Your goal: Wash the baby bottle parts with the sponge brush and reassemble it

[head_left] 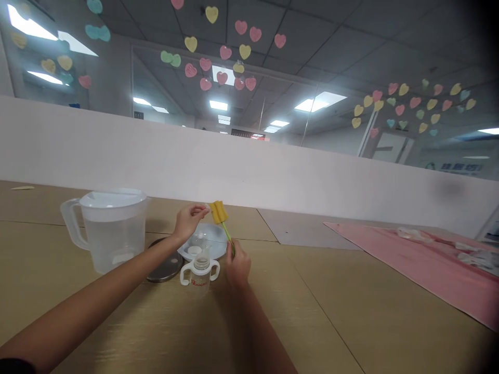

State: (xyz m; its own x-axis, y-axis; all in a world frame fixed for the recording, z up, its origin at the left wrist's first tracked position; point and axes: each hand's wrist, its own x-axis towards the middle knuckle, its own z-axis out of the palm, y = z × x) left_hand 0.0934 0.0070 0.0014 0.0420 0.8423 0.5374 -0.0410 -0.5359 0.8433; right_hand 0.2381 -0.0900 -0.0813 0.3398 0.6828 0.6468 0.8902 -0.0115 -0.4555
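My right hand (238, 264) grips the green handle of a bottle brush (219, 212), whose yellow sponge head points up. Beside the sponge, my left hand (189, 221) pinches a small whitish, see-through piece (207, 207); its kind is too small to make out. Below my hands stands a clear baby bottle (200, 283), upright and uncapped, with two white side handles and red print. Just behind it is a pale bowl (218, 241) with clear and white parts in it. A dark round lid or plate (167, 265) lies left of the bottle, partly behind my left forearm.
A translucent lidded pitcher (115, 234) with a handle stands on the left of the wooden table (296, 311). On the right lies a pink cloth (421, 265) with clear plastic items (415, 235) on it. A low white wall (234, 166) runs along the back, with glass above.
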